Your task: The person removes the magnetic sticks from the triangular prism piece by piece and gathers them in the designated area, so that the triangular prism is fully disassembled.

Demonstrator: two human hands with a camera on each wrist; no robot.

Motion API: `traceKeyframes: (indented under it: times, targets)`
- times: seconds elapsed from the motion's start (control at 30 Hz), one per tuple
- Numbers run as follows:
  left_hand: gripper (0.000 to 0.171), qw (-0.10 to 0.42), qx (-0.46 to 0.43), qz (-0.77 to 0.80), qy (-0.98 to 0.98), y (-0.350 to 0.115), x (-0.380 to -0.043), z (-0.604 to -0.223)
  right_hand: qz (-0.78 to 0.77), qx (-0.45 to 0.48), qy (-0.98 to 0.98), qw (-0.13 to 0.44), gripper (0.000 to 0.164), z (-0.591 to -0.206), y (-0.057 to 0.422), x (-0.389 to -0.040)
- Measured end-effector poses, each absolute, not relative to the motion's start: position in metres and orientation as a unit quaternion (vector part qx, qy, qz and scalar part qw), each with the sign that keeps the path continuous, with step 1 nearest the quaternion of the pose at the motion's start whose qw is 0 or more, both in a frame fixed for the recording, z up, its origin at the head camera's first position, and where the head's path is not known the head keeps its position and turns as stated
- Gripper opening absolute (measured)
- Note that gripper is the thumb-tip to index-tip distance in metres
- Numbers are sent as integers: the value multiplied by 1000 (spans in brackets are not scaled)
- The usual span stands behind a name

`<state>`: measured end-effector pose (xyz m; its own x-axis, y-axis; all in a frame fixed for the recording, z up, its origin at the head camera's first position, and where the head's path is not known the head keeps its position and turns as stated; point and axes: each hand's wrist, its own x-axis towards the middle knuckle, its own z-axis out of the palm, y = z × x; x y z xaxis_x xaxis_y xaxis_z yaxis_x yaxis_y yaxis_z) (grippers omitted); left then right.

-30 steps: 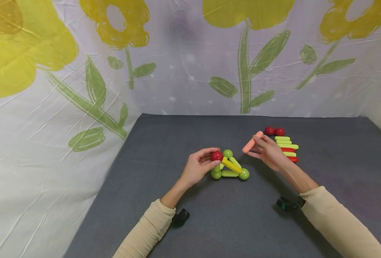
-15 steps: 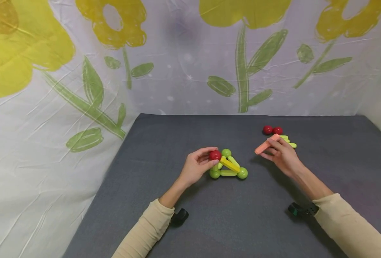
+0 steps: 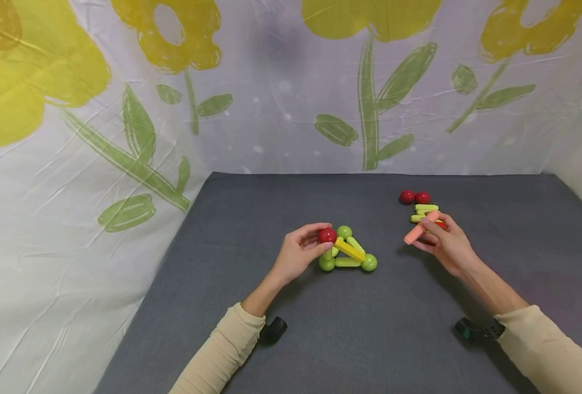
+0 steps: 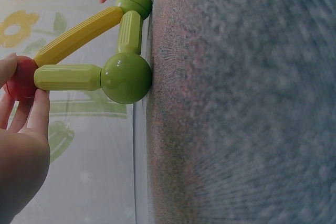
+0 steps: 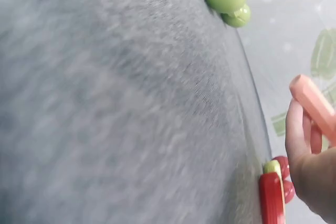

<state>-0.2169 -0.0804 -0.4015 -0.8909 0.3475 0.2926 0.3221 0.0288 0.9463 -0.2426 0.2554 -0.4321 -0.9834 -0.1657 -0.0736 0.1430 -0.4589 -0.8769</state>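
Note:
At the centre of the head view stands a small frame of green balls (image 3: 369,262) and light green rods (image 3: 347,262). My left hand (image 3: 294,256) grips the red ball (image 3: 327,235) at its top between thumb and fingers. From that ball a yellow rod (image 3: 349,249) slants down to the green ball at the right, and in the left wrist view a light green rod (image 4: 68,77) joins it to another green ball (image 4: 126,77). Farther right, my right hand (image 3: 451,245) pinches a salmon-pink rod (image 3: 421,228) above the table, apart from the frame.
Loose light green rods (image 3: 426,208) and a red rod (image 5: 271,198) lie beyond my right hand, partly hidden by it. Two red balls (image 3: 415,197) sit behind them. The dark grey table (image 3: 359,334) ends at a flower-printed cloth (image 3: 281,109).
My right hand has moved right and toward me with the salmon-pink rod, now over the loose rods' near end. My left hand stays on the red ball.

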Motion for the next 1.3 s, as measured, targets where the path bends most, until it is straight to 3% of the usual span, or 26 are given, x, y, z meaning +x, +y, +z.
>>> traceKeyframes:
  times: [0.2, 0.6, 0.83, 1.0, 1.3]
  targets:
    - [40, 6, 236, 658, 715, -80, -218, -403, -836, 8, 543, 73, 27, -436, 266, -235]
    - [40, 7, 237, 659, 714, -80, -217, -403, -818, 61, 565, 92, 31, -440, 285, -223]
    - [39, 5, 242, 657, 714, -80, -217, -402, -808, 126, 567, 98, 53, -438, 295, -223]
    - [39, 4, 241, 658, 714, -80, -217, -402, -784, 157, 593, 96, 58, -440, 296, -222]
    - [39, 2, 241, 657, 715, -80, -217, -403, -693, 208, 689, 49, 79, -444, 293, -223]
